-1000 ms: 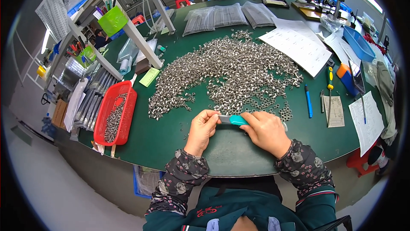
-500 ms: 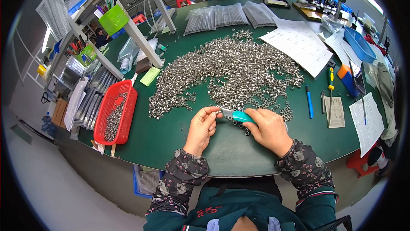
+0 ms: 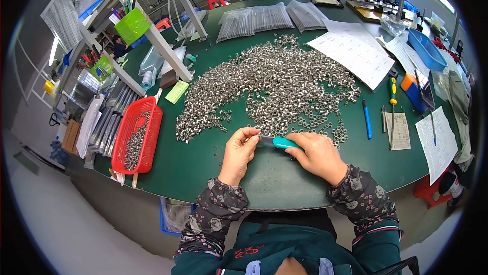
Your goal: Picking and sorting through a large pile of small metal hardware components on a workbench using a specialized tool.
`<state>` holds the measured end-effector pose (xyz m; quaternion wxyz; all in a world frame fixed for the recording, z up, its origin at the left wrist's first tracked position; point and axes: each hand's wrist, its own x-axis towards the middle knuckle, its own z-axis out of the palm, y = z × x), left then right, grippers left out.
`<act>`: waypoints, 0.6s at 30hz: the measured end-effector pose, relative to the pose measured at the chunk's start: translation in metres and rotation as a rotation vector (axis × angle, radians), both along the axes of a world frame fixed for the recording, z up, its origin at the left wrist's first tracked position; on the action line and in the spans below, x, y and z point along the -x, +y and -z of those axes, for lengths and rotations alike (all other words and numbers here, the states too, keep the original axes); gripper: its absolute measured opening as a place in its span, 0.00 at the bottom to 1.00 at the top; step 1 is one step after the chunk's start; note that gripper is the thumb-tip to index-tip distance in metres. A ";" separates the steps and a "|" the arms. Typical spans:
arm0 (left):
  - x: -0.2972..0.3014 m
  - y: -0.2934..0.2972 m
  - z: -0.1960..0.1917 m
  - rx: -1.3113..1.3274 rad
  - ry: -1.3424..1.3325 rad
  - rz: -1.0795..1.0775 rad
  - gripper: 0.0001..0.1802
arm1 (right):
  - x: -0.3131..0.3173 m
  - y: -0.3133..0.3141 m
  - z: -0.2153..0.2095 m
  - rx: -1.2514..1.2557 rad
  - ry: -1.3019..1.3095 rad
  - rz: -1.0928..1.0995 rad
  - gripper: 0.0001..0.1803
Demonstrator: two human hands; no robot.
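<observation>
My right hand (image 3: 320,157) is closed round the teal handle of a knife (image 3: 284,143), whose flat grey blade points left. The blade's tip meets a small metal ring (image 3: 258,131) pinched between the thumb and fingertips of my left hand (image 3: 237,155). Fingers partly cover that ring. Just beyond my hands spreads a large heap of small silvery metal rings (image 3: 284,77), with a looser scatter along its near right side.
A red basket (image 3: 155,140) partly filled with small metal pieces stands at left. To the right lie a blue pen (image 3: 367,120), a yellow-handled screwdriver (image 3: 393,92) and paper sheets (image 3: 351,56). Bagged rods (image 3: 269,18) lie behind the heap; a shelf post (image 3: 170,54) rises at left.
The knife has tilted in my right hand, so its blade looks darker and more edge-on. My left hand still pinches the ring and has hardly moved.
</observation>
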<state>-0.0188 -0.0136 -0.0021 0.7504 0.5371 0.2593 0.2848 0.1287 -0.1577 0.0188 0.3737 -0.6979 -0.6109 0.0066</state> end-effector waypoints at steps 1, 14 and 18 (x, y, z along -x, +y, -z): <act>0.000 0.000 0.001 0.000 0.000 0.000 0.07 | 0.000 0.000 0.001 0.006 0.026 -0.011 0.11; 0.000 0.000 0.005 -0.140 0.079 -0.056 0.07 | 0.005 -0.002 -0.010 -0.167 -0.298 0.148 0.17; -0.001 0.000 0.004 -0.080 0.039 -0.062 0.08 | 0.007 0.000 -0.003 -0.079 -0.209 0.076 0.12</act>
